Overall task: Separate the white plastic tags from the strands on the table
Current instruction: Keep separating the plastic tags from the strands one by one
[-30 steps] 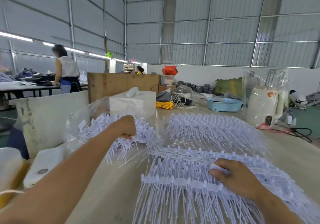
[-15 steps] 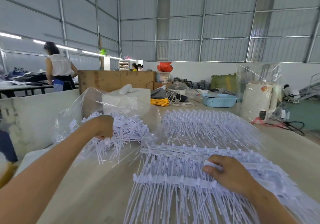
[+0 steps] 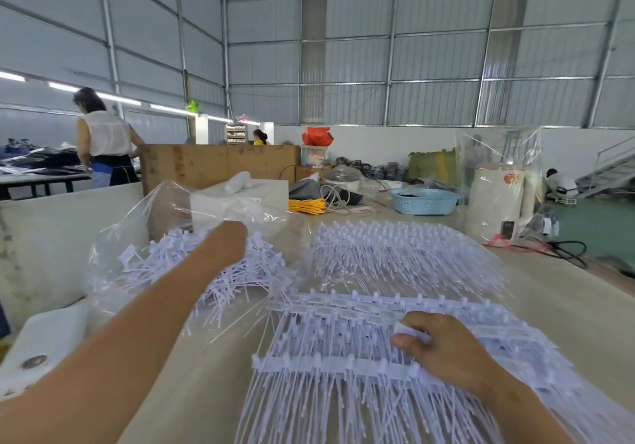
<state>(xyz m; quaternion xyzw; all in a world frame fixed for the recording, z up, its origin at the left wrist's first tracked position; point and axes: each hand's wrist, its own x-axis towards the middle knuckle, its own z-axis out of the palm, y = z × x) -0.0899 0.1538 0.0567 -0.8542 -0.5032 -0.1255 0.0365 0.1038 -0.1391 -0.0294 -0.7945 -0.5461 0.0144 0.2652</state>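
White tag pinched in right hand grip.

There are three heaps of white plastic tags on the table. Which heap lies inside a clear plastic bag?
The loose heap on the left, under the left hand. A clear bag surrounds it. The other two, far and near, lie bare in joined rows.

Bright, even daylight w/ fluorescent tube strips glowing at left wall. Soft, faint shadows on worktop. Glare on clear plastic bag. Wide-angle bending at edges; near forearm slightly blurred.
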